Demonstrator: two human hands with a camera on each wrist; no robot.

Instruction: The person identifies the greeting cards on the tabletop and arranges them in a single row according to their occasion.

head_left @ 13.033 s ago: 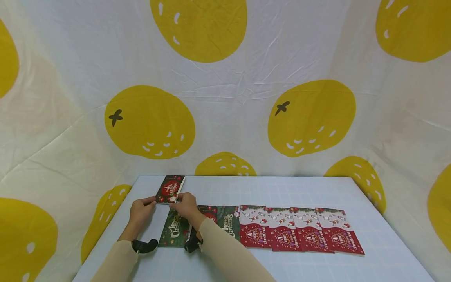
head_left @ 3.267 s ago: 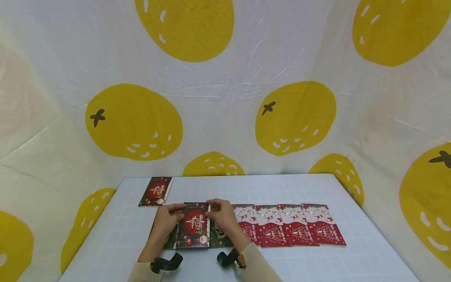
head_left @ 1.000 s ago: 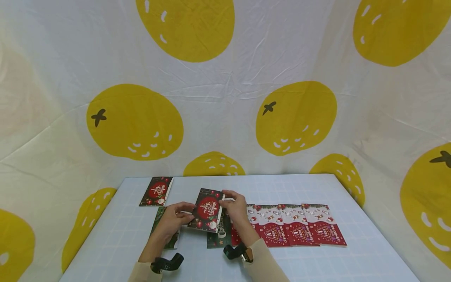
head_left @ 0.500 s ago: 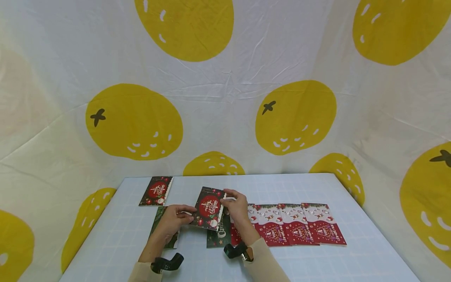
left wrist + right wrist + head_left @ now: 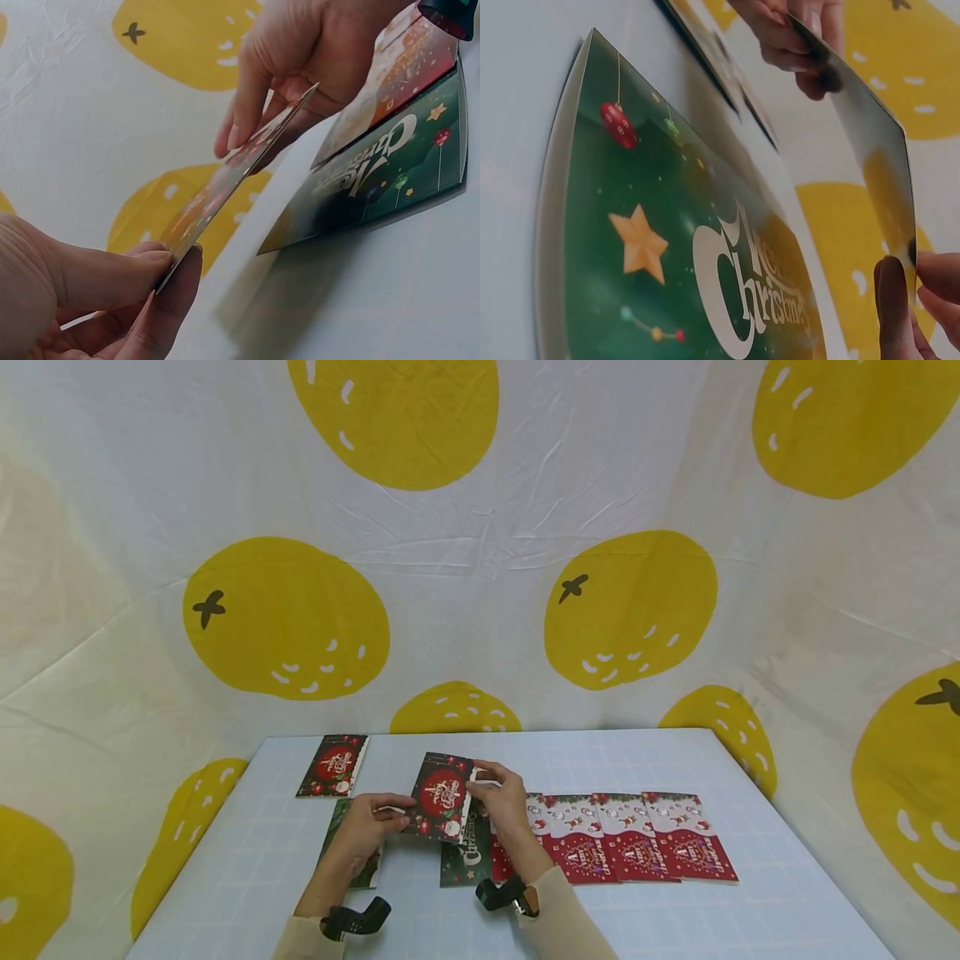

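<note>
Both hands pinch one dark Christmas card (image 5: 442,793) with a red round print, raised and tilted above the table. My left hand (image 5: 367,828) has its left edge between thumb and fingers, and my right hand (image 5: 501,802) has the upper right edge. The left wrist view shows the card (image 5: 217,195) almost edge-on between the two hands. Below it lies a green "Merry Christmas" card (image 5: 660,225), partly covered in the head view. Another green card (image 5: 333,827) is largely hidden behind my left hand and forearm.
A matching dark card (image 5: 335,765) lies at the back left of the light blue table (image 5: 600,760). To the right, several red and white Christmas cards (image 5: 581,839) overlap in a row. A white cloth (image 5: 480,610) with yellow fruit prints hangs behind.
Both hands were at the back-left card 13 seconds ago. Since 3.3 seconds ago, the dark card has come up off the row, shifted right and tilted; lately it moved slightly back and left.
</note>
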